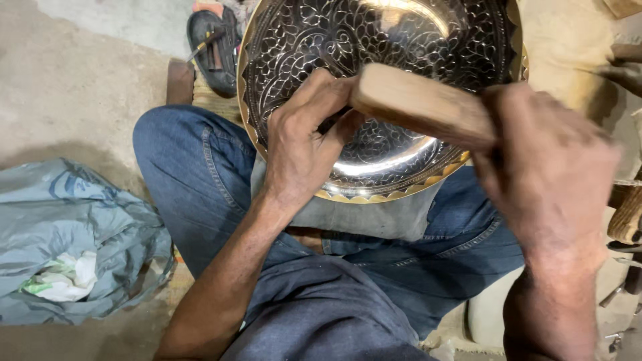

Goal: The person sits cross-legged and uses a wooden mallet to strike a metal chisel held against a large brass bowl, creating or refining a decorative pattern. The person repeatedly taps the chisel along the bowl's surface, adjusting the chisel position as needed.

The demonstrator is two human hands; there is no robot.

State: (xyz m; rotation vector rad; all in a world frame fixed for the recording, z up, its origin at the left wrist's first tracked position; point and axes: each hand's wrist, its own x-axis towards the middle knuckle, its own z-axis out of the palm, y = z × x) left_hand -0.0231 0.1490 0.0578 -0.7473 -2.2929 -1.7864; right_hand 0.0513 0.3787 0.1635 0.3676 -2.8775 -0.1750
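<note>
A large round metal tray (pixel 301 40) with dense engraved leaf patterns and a scalloped golden rim rests tilted against my lap. My left hand (pixel 304 144) lies on its lower surface, fingers pinched around a thin dark tool that is mostly hidden. My right hand (pixel 552 167) grips a pale wooden block (pixel 421 103), which reaches leftward over the tray to just above my left hand's fingers.
My legs in blue jeans (pixel 200 174) fill the middle. A crumpled grey plastic bag (pixel 73 241) with white and green stuff lies on the floor at left. A dark sandal (pixel 214 47) sits beyond the tray. Wooden handles and tools (pixel 625 220) stand at the right edge.
</note>
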